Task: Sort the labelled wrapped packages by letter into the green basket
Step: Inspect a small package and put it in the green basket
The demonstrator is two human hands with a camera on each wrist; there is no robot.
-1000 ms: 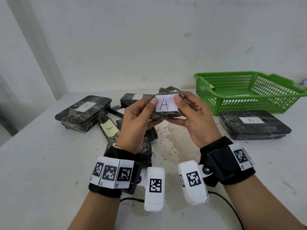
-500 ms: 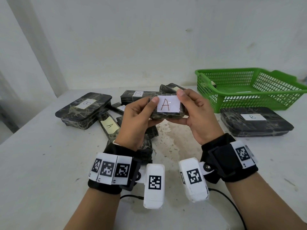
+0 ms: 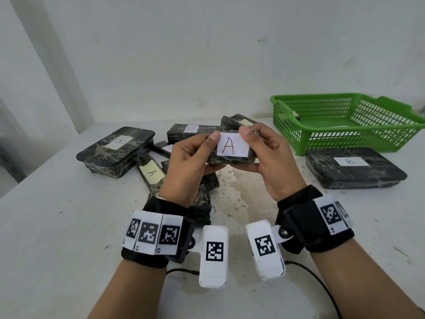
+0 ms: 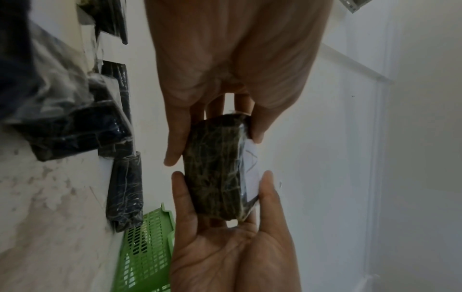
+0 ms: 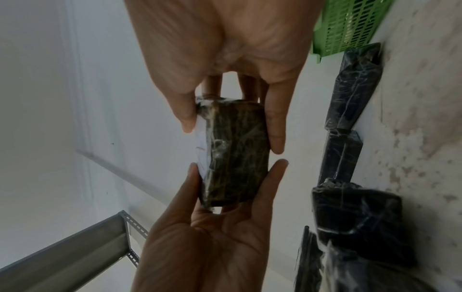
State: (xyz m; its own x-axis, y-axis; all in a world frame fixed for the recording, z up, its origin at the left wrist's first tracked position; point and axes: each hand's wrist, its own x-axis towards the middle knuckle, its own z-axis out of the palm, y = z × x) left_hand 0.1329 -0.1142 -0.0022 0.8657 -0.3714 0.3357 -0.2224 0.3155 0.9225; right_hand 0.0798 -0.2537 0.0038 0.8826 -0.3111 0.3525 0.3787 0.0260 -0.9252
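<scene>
We hold one small dark wrapped package (image 3: 231, 155) in the air above the table (image 3: 57, 226), between both hands, its white label marked A (image 3: 232, 146) turned up towards us. Our left hand (image 3: 188, 166) pinches the left end, thumb on the label side and fingers underneath; our right hand (image 3: 272, 162) grips the right end the same way, thumb at the label's upper corner. In the left wrist view the package (image 4: 216, 168) sits narrowly clamped between thumbs and fingers of both hands, and the right wrist view shows the same hold on it (image 5: 235, 154), the grip closed only as far as the package's thickness.

The green basket (image 3: 345, 139) stands on the table to the right, well apart from our hands. Just in front of it lies a flat package labelled B (image 3: 354, 168). To the left, a pile of other packages includes a wide one marked B (image 3: 116, 151) and a narrow one marked A (image 3: 150, 172).
</scene>
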